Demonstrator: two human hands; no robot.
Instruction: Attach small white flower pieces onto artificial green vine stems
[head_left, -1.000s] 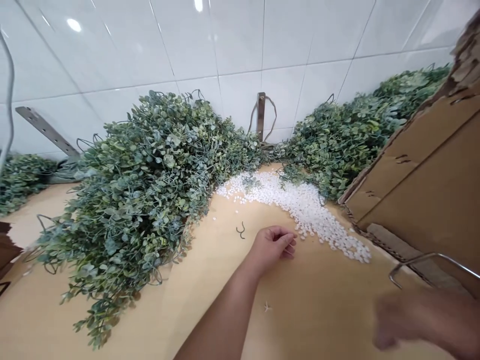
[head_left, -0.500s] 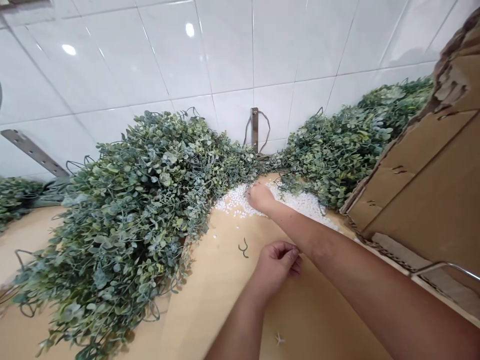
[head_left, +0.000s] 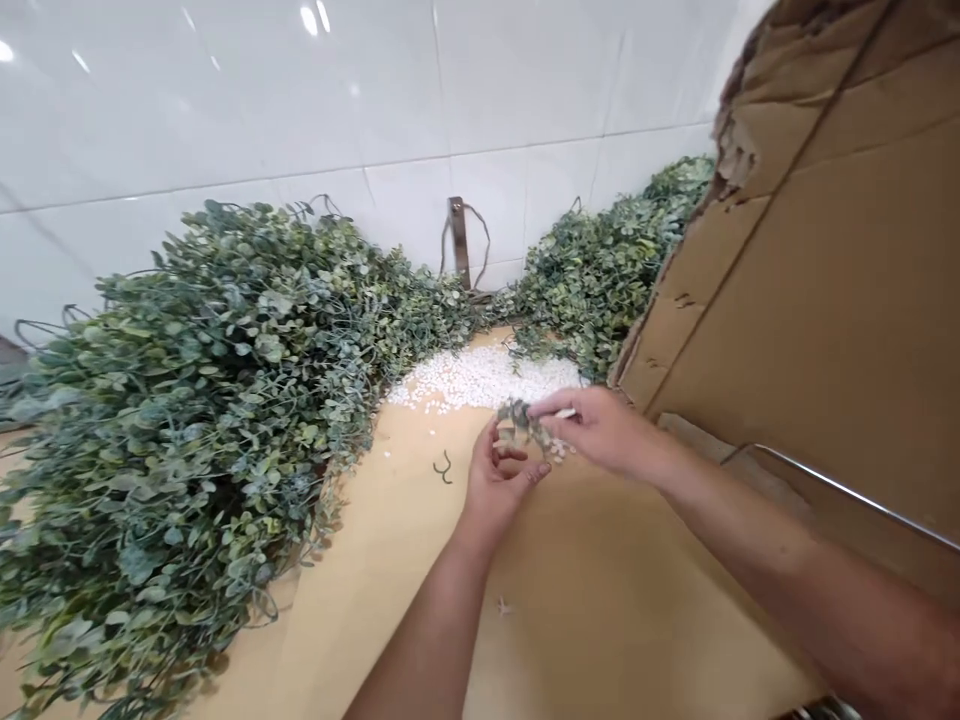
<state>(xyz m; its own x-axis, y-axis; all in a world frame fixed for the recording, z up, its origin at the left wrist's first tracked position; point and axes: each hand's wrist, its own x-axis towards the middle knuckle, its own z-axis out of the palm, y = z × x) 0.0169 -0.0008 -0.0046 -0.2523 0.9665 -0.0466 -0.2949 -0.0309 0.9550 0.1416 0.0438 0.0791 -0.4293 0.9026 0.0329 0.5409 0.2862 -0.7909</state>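
My left hand (head_left: 499, 482) is curled around the lower left side of a small green leafy sprig (head_left: 519, 416), near the middle of the view. From the right, my right hand (head_left: 600, 425) pinches at the sprig, with a small white piece (head_left: 565, 413) at its fingertips. Behind both hands a spread of small white pieces (head_left: 480, 375) lies on the tan table (head_left: 390, 560). A short dark green stem piece (head_left: 444, 468) rests left of my left hand. Closer to me is a small pale star-shaped piece (head_left: 503, 606).
A large heap of leafy greenery (head_left: 247, 400) fills the left side, with a smaller heap (head_left: 600, 270) at the back right. Torn cardboard (head_left: 817, 240) stands on the right beside a metal rod (head_left: 847, 490). A metal bracket (head_left: 458, 240) stands against the tiled wall (head_left: 300, 100).
My right hand has drawn back from the white pieces toward my left hand. A leafy sprig now shows between both hands. The view has shifted to the right.
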